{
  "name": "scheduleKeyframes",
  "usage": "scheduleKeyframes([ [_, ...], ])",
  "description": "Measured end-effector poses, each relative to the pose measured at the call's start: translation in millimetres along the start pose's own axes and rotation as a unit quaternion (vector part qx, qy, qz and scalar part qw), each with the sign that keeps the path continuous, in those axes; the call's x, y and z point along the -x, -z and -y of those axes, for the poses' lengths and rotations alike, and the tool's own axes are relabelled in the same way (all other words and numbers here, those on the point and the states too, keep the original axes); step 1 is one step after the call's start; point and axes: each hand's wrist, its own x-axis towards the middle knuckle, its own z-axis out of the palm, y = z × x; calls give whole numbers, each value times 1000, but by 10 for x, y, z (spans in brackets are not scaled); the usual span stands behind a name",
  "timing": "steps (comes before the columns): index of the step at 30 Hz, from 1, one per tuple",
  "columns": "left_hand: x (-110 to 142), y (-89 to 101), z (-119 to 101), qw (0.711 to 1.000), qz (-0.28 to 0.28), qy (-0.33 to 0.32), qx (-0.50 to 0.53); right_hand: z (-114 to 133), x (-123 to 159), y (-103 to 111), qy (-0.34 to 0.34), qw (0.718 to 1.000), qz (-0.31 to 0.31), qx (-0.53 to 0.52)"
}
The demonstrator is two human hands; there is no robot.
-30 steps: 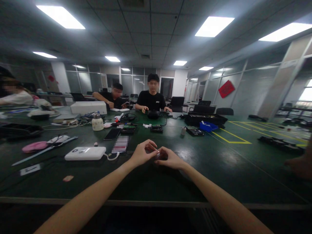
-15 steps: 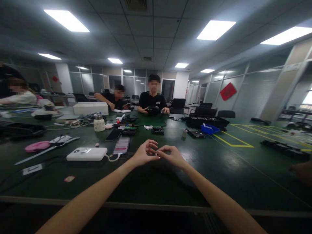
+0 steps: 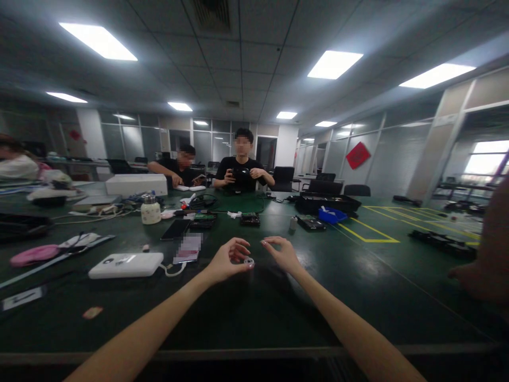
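Over the dark green table (image 3: 318, 313), my left hand (image 3: 225, 261) pinches a small round silvery piece (image 3: 249, 262) with holes between thumb and fingers. My right hand (image 3: 282, 253) is a short way to the right, apart from that piece. Its thumb and index finger are pressed together at the tips; whatever sits between them, if anything, is too small to make out. Left of my hands lie a phone (image 3: 188, 249) with a lit screen and a white power bank (image 3: 126, 265), joined by a short white cable (image 3: 172, 271).
Farther back stand a cream bottle (image 3: 150, 211), circuit boards (image 3: 250, 218), a small grey cylinder (image 3: 293, 223), a blue tray (image 3: 332, 215) and a black case (image 3: 328, 203). Two people sit across the table. Another person's arm (image 3: 487, 249) reaches in at the right edge.
My hands, together at the small piece before, have come apart. The right hand has drawn away to the right, while the round piece stays in my left. My view has shifted slightly right.
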Motion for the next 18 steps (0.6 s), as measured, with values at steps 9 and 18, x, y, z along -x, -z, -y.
scheduleKeyframes([
  [9,5,-10,-18,1000,0,-6,20,478,183,-182,59,994,92,-10],
  [18,-10,41,-74,999,3,-17,36,464,196,-188,-35,985,136,-99],
])
